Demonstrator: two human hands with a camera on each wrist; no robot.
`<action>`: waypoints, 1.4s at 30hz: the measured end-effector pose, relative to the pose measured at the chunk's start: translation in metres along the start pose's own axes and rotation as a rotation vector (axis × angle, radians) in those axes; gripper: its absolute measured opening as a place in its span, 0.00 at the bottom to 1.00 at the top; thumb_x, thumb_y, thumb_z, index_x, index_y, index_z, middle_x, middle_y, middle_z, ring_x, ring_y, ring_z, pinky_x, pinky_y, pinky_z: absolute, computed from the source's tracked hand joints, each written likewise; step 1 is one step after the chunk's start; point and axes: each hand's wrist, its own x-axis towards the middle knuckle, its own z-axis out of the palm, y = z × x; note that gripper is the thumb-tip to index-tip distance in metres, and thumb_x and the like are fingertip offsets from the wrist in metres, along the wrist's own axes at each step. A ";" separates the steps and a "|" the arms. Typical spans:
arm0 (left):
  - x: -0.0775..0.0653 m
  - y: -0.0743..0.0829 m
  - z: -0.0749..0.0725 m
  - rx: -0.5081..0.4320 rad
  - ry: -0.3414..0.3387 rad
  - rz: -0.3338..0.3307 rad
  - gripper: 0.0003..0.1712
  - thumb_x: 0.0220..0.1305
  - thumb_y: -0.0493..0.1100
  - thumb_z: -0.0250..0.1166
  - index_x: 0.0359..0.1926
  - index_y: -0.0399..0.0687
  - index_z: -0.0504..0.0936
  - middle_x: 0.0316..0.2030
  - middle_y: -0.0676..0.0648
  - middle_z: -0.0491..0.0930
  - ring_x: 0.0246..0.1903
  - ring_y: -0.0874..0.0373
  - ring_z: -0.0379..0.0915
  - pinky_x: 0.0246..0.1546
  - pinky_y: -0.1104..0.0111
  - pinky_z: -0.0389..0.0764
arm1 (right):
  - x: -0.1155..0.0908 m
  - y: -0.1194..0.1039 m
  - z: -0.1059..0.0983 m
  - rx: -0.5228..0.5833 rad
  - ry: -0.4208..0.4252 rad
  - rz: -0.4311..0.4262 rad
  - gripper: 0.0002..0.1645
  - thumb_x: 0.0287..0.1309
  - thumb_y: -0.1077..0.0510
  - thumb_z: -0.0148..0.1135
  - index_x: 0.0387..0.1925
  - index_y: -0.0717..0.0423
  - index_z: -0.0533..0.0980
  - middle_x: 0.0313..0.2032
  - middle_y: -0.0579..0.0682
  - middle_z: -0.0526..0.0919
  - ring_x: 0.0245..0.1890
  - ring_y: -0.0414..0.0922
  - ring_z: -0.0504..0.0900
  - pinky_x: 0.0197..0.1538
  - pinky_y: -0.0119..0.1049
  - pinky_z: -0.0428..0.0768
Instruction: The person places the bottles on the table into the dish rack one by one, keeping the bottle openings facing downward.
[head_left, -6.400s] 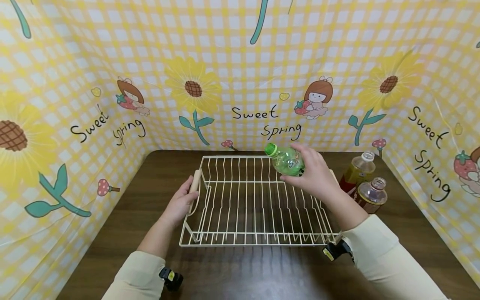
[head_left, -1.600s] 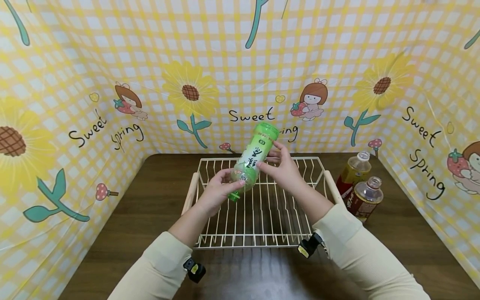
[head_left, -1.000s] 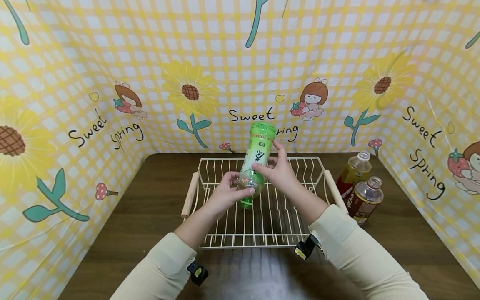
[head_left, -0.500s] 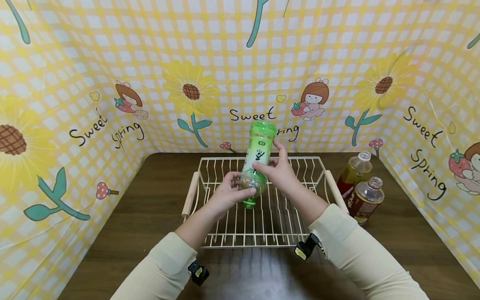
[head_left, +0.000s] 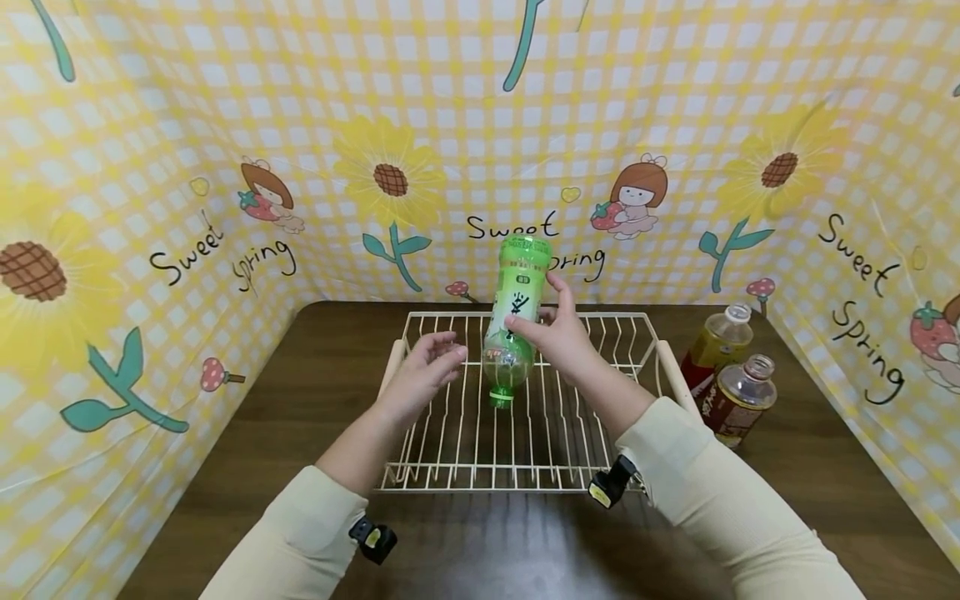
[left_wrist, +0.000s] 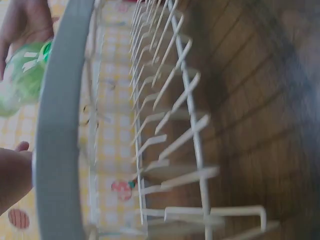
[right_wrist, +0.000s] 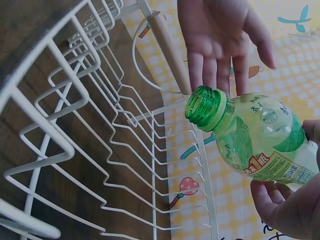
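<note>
My right hand (head_left: 558,329) grips a green plastic bottle (head_left: 517,292) round its middle, neck down and base up, above the wire dish rack (head_left: 487,468). In the right wrist view the bottle's green neck (right_wrist: 206,107) shows its threads, with no cap on it. My left hand (head_left: 426,375) hangs to the left of the bottle, apart from it, fingers loosely bent and holding nothing. The right wrist view shows the left palm (right_wrist: 215,30) facing the bottle, its fingers extended behind the neck.
Two more bottles without caps, one with a yellow and red label (head_left: 716,340) and one with a dark red label (head_left: 741,400), stand to the right of the rack. Wooden handles (head_left: 677,383) flank the rack on the brown table (head_left: 255,467). A checked cloth (head_left: 480,125) hangs behind.
First the right hand alone held the bottle while the left gripped a rack handle. Later both hands held it, turned neck down. Now the left has let go and moved left.
</note>
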 end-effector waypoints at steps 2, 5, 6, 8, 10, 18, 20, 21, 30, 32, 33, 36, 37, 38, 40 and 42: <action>-0.002 0.001 -0.012 0.011 0.062 0.007 0.30 0.72 0.41 0.53 0.69 0.32 0.57 0.62 0.34 0.64 0.63 0.44 0.63 0.69 0.51 0.65 | 0.003 0.000 0.002 0.018 -0.002 0.001 0.58 0.57 0.57 0.68 0.76 0.36 0.40 0.58 0.63 0.73 0.53 0.56 0.78 0.56 0.49 0.80; -0.003 0.001 -0.029 0.014 0.142 0.030 0.29 0.72 0.38 0.53 0.69 0.32 0.58 0.64 0.35 0.62 0.63 0.46 0.61 0.71 0.54 0.62 | 0.009 0.000 0.006 0.030 0.002 0.001 0.58 0.57 0.58 0.68 0.76 0.36 0.40 0.59 0.64 0.72 0.53 0.57 0.78 0.55 0.49 0.81; -0.004 0.001 -0.036 0.025 0.168 0.035 0.29 0.72 0.38 0.53 0.69 0.32 0.58 0.64 0.35 0.62 0.65 0.46 0.60 0.72 0.55 0.61 | 0.011 0.000 0.008 0.035 0.001 0.001 0.58 0.57 0.58 0.68 0.76 0.35 0.40 0.59 0.64 0.72 0.53 0.58 0.78 0.55 0.49 0.82; -0.005 -0.001 -0.047 0.057 0.209 0.042 0.30 0.72 0.38 0.54 0.69 0.32 0.58 0.67 0.35 0.60 0.67 0.45 0.58 0.73 0.55 0.58 | 0.015 0.000 0.012 0.033 0.002 0.003 0.58 0.57 0.58 0.68 0.75 0.34 0.40 0.59 0.65 0.71 0.53 0.58 0.78 0.53 0.49 0.82; -0.005 -0.004 -0.057 0.096 0.236 0.037 0.30 0.72 0.39 0.54 0.70 0.33 0.57 0.69 0.34 0.58 0.70 0.43 0.55 0.74 0.55 0.57 | 0.018 0.000 0.016 0.030 -0.002 0.007 0.58 0.57 0.58 0.68 0.75 0.32 0.40 0.59 0.64 0.71 0.53 0.58 0.78 0.52 0.49 0.83; -0.001 -0.033 -0.080 0.143 0.189 -0.083 0.38 0.73 0.40 0.50 0.76 0.34 0.43 0.76 0.32 0.44 0.76 0.39 0.41 0.76 0.52 0.50 | 0.031 0.005 0.034 -0.005 -0.008 0.015 0.60 0.55 0.55 0.70 0.76 0.33 0.40 0.60 0.63 0.71 0.52 0.58 0.79 0.51 0.49 0.83; 0.001 -0.042 -0.081 0.112 0.160 -0.103 0.40 0.73 0.39 0.50 0.76 0.34 0.39 0.76 0.32 0.41 0.76 0.39 0.38 0.76 0.52 0.49 | 0.034 0.007 0.038 -0.023 -0.001 0.016 0.60 0.55 0.55 0.71 0.76 0.33 0.40 0.60 0.62 0.71 0.52 0.58 0.79 0.51 0.49 0.83; 0.001 -0.045 -0.082 0.101 0.143 -0.110 0.40 0.73 0.38 0.49 0.76 0.34 0.38 0.76 0.32 0.39 0.76 0.39 0.38 0.76 0.52 0.48 | 0.035 0.007 0.040 -0.030 0.003 0.015 0.60 0.55 0.55 0.71 0.76 0.33 0.41 0.60 0.63 0.71 0.52 0.58 0.79 0.51 0.49 0.83; -0.001 -0.057 -0.080 0.046 0.061 -0.109 0.43 0.70 0.34 0.48 0.76 0.35 0.34 0.76 0.32 0.38 0.76 0.41 0.38 0.76 0.54 0.46 | 0.046 0.013 0.059 -0.051 -0.005 0.012 0.58 0.54 0.54 0.71 0.75 0.33 0.42 0.57 0.61 0.72 0.54 0.56 0.76 0.52 0.49 0.82; -0.002 -0.058 -0.079 0.039 0.060 -0.109 0.43 0.69 0.32 0.48 0.76 0.35 0.34 0.76 0.31 0.39 0.76 0.40 0.39 0.76 0.54 0.46 | 0.048 0.015 0.063 -0.050 -0.011 0.014 0.58 0.55 0.54 0.70 0.75 0.33 0.42 0.57 0.61 0.72 0.54 0.55 0.76 0.52 0.49 0.82; -0.002 -0.059 -0.078 0.040 0.062 -0.108 0.43 0.68 0.31 0.48 0.76 0.34 0.34 0.76 0.30 0.39 0.76 0.40 0.39 0.76 0.54 0.46 | 0.049 0.016 0.065 -0.048 -0.016 0.015 0.58 0.55 0.54 0.70 0.75 0.33 0.42 0.57 0.61 0.72 0.54 0.55 0.76 0.52 0.49 0.82; -0.004 -0.059 -0.077 0.041 0.068 -0.102 0.43 0.67 0.29 0.47 0.76 0.34 0.34 0.76 0.30 0.38 0.76 0.39 0.38 0.76 0.53 0.46 | 0.050 0.019 0.072 -0.044 -0.029 0.019 0.58 0.56 0.54 0.69 0.75 0.34 0.41 0.57 0.62 0.72 0.54 0.56 0.76 0.52 0.50 0.82; -0.004 -0.059 -0.076 0.044 0.072 -0.102 0.43 0.67 0.29 0.47 0.76 0.34 0.34 0.76 0.30 0.38 0.76 0.39 0.38 0.76 0.52 0.46 | 0.050 0.020 0.074 -0.044 -0.029 0.023 0.58 0.56 0.55 0.70 0.75 0.34 0.41 0.57 0.62 0.72 0.54 0.56 0.77 0.52 0.50 0.82; -0.004 -0.059 -0.075 0.047 0.075 -0.100 0.43 0.67 0.29 0.46 0.76 0.34 0.34 0.76 0.30 0.38 0.76 0.39 0.38 0.76 0.52 0.46 | 0.051 0.021 0.076 -0.043 -0.028 0.027 0.58 0.56 0.55 0.70 0.76 0.34 0.41 0.58 0.61 0.72 0.54 0.56 0.77 0.52 0.51 0.82; -0.004 -0.059 -0.074 0.047 0.081 -0.098 0.43 0.67 0.29 0.46 0.76 0.34 0.35 0.76 0.30 0.38 0.76 0.39 0.38 0.76 0.52 0.46 | 0.051 0.023 0.080 -0.047 -0.022 0.038 0.59 0.56 0.55 0.70 0.76 0.33 0.41 0.58 0.61 0.73 0.53 0.56 0.78 0.52 0.51 0.82; -0.004 -0.059 -0.073 0.038 0.085 -0.095 0.42 0.67 0.29 0.46 0.76 0.34 0.35 0.76 0.31 0.37 0.76 0.39 0.38 0.76 0.52 0.46 | 0.052 0.026 0.085 -0.048 -0.014 0.052 0.59 0.56 0.55 0.70 0.76 0.33 0.41 0.57 0.60 0.74 0.52 0.56 0.79 0.52 0.50 0.82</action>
